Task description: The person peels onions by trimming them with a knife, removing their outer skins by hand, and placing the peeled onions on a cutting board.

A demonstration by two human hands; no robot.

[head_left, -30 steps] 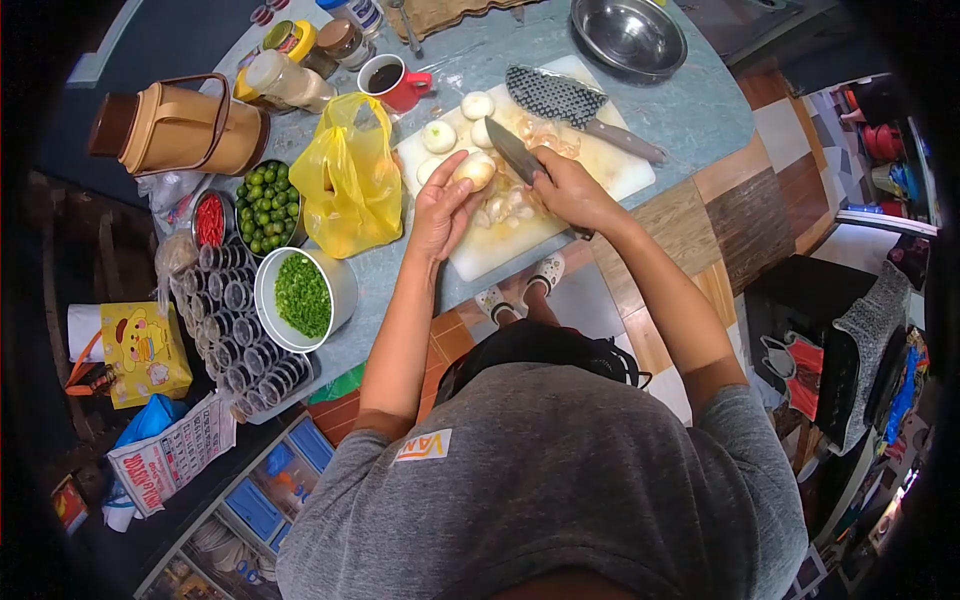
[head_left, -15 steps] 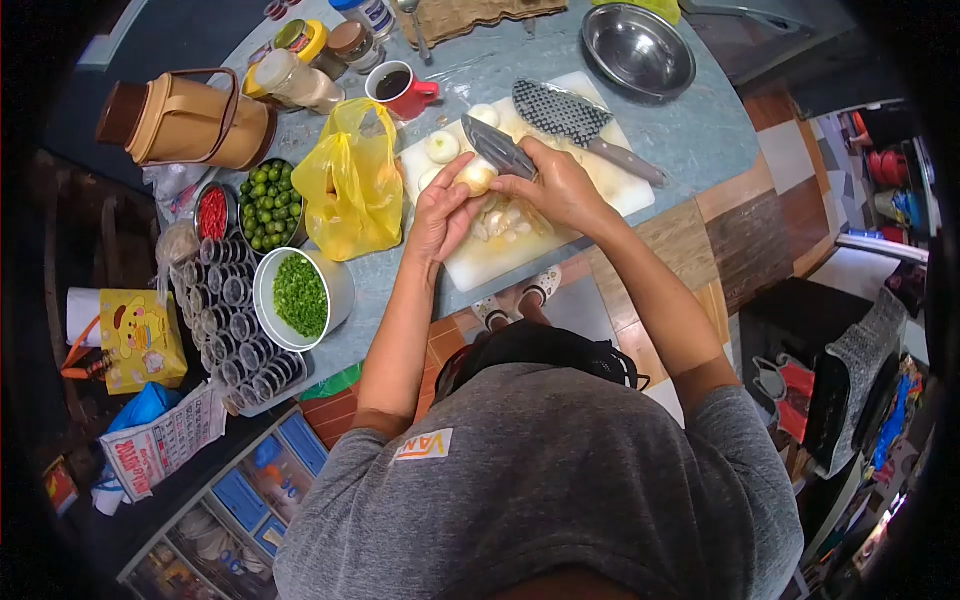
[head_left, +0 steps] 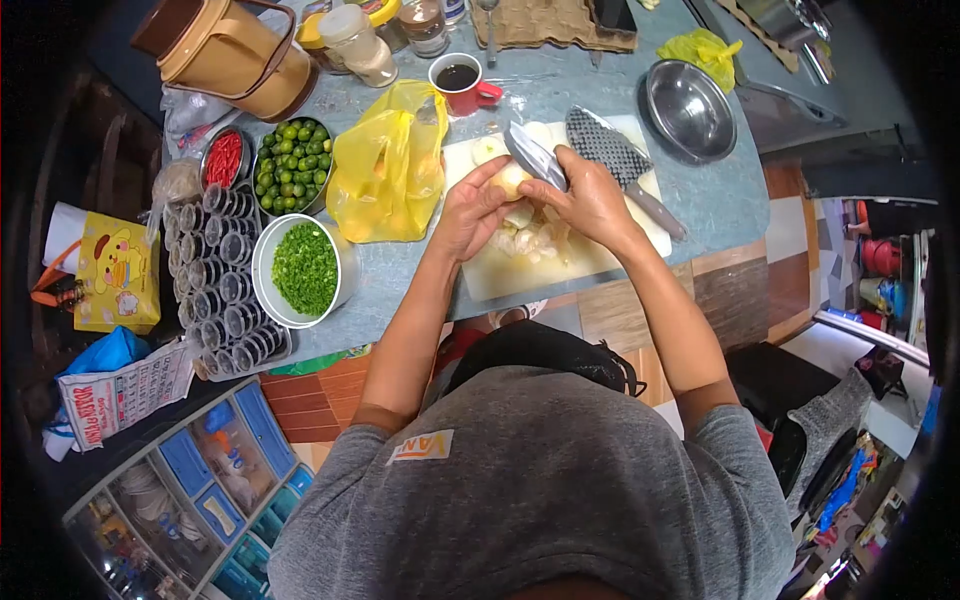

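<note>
My left hand (head_left: 470, 212) grips a pale, partly peeled onion (head_left: 513, 178) between thumb and fingers over the white cutting board (head_left: 488, 284). In my right hand (head_left: 592, 203) is a knife (head_left: 533, 152), its broad grey blade pointing up and left beside the onion; my right thumb presses near the onion's side. Papery onion skins (head_left: 530, 242) lie on the board just below both hands. Another peeled onion (head_left: 488, 150) rests behind my left fingers, with one more partly hidden behind the blade. A dark, dimpled cleaver (head_left: 604, 146) with a grey handle lies on the board's right side.
Left of the board stand a yellow plastic bag (head_left: 385, 175), a tub of chopped green onions (head_left: 305, 268), a bowl of green citrus (head_left: 292, 166), red chilies (head_left: 224, 158) and lidded cups (head_left: 225, 270). Behind are a red mug (head_left: 465, 98) and a steel bowl (head_left: 690, 110).
The whole view has shifted, so the tabletop things sit farther right. The knife's blade has tilted and shows a brighter face. Both hands keep their hold on onion and knife.
</note>
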